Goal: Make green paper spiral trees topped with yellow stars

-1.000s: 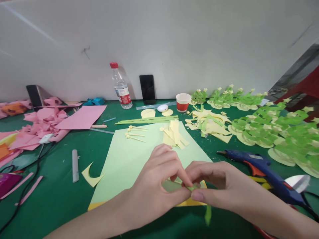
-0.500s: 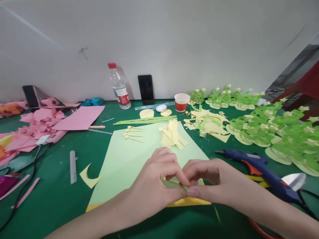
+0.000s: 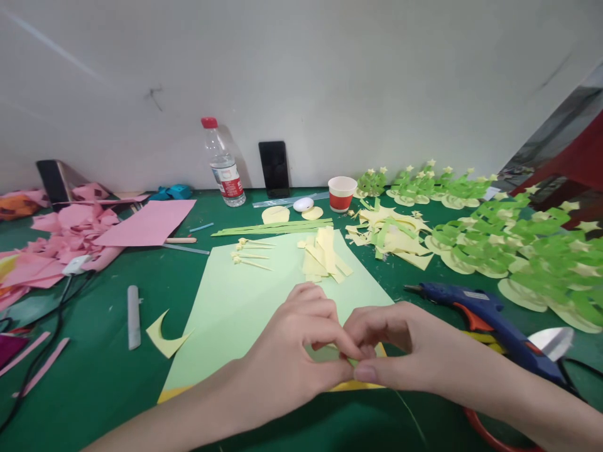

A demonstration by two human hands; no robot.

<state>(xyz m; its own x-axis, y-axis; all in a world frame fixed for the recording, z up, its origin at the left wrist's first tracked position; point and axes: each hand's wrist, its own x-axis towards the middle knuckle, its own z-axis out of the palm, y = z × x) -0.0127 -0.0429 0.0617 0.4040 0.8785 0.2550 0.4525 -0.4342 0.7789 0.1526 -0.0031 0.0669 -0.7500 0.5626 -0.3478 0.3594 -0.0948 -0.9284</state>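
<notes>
My left hand [image 3: 301, 342] and my right hand [image 3: 400, 345] meet fingertip to fingertip over the near edge of a pale green sheet [image 3: 230, 307]. Both pinch a narrow green paper strip [image 3: 352, 362], mostly hidden by the fingers. Below my right hand, a thin green end [image 3: 412, 413] hangs out, seen nearly edge-on. Farther up the sheet lie several thin sticks [image 3: 254, 256] with small pale-yellow tips, and a pile of pale-yellow paper strips [image 3: 325, 254]. Yellow paper shows along the sheet's near edge.
Right of my hands lie a blue glue gun [image 3: 485, 307] and red-handled scissors [image 3: 485, 433]. Behind stand green paper plants with stars [image 3: 499, 232], yellow scraps [image 3: 396, 229], a paper cup [image 3: 342, 194], phone [image 3: 274, 169] and bottle [image 3: 226, 169]. Pink paper [image 3: 146, 223] and a cable are left.
The view has shifted slightly. Both hands keep their pinch in nearly the same place, while the strip's hanging end has turned and looks thinner.
</notes>
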